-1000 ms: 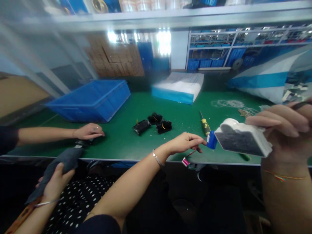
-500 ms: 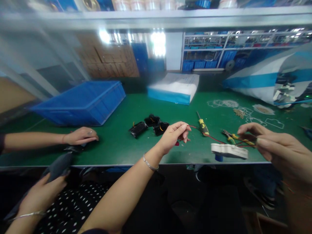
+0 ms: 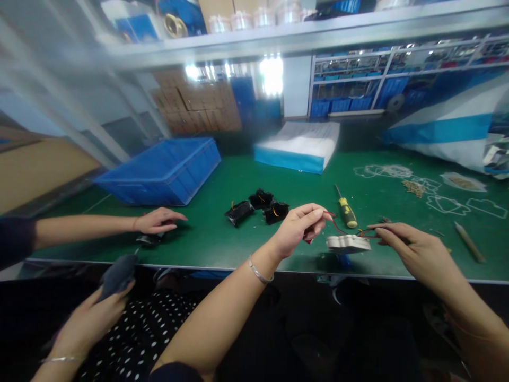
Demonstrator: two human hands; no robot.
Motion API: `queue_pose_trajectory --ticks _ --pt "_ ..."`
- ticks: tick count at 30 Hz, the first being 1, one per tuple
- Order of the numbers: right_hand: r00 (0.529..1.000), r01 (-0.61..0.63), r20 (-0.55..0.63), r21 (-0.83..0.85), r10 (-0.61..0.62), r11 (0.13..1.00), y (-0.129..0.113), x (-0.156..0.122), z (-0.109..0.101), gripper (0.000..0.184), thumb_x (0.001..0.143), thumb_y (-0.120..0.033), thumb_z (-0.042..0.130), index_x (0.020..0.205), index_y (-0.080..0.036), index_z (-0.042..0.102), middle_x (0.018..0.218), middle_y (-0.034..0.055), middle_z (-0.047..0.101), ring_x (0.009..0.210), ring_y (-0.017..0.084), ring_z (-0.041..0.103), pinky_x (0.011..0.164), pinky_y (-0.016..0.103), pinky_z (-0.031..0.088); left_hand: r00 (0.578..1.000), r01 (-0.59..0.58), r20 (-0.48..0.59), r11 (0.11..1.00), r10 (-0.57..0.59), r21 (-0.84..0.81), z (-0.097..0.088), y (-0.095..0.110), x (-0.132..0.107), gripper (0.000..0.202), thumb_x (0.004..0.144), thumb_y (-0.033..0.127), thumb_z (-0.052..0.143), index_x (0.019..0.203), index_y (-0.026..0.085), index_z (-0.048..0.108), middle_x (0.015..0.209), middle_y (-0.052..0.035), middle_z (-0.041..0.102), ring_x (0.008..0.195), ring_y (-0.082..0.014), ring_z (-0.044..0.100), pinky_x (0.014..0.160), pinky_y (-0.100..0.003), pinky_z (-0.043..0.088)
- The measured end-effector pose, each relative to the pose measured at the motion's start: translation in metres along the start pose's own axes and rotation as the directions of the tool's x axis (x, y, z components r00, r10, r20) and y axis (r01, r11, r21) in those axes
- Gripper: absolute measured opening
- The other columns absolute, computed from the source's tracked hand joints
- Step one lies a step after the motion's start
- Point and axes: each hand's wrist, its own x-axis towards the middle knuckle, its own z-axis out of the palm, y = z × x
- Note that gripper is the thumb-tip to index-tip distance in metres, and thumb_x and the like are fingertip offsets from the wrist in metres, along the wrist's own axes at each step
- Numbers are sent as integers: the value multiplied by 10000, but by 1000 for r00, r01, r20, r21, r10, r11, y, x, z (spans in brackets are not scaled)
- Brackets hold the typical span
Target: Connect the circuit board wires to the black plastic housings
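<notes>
Between my hands hangs a light grey plastic housing (image 3: 349, 243) with a blue part (image 3: 344, 260) underneath, held up by its thin wires. My left hand (image 3: 304, 225) pinches the red wire (image 3: 338, 229) on the left side; a small red piece (image 3: 308, 241) shows below its fingers. On the other side my right hand (image 3: 407, 241) pinches dark and red wires (image 3: 368, 233) with thumb and forefinger. A yellow-and-black screwdriver (image 3: 347, 213) lies just behind the housing. Left of my left hand sit several black wrapped parts (image 3: 239, 212) with orange wires.
At left a co-worker's hand (image 3: 159, 220) rests on a dark part, while the other grips a dark power tool (image 3: 118, 275). A blue crate (image 3: 159, 172), a white-and-blue bag (image 3: 298, 146), white gaskets (image 3: 445, 204), brass-coloured screws (image 3: 413, 188) and a marker-like stick (image 3: 469, 241) lie around.
My right hand has moved left, closer to my left hand, and the housing's wires now sag. The camera view has turned slightly. The co-worker's fingers have lifted and spread.
</notes>
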Motion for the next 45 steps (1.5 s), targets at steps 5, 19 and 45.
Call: queue_pose_trajectory --ticks 5,19,45 --pt "961 -258 -6 337 276 905 7 3 21 443 839 -571 529 1025 -197 679 746 46 660 607 162 622 560 279 528 991 135 -42 969 -129 208 0 -9 3 367 799 495 610 937 155 592 694 30 507 477 -43 327 449 -196 250" --pt "986 -124 -44 441 159 889 -29 -24 74 745 764 -464 666 1408 -257 355 1372 109 471 1211 269 486 998 453 435 975 206 -195 737 -103 644 1 -71 18 390 667 478 744 749 162 530 783 0 614 744 -142 553 671 -244 389" --pt "867 -221 0 896 498 385 -53 -13 0 367 757 -347 705 1103 -250 632 989 50 686 766 185 678 610 269 573 908 349 156 908 -389 231 11 -53 21 378 870 544 474 817 174 419 755 -55 651 478 -54 421 427 -171 264"
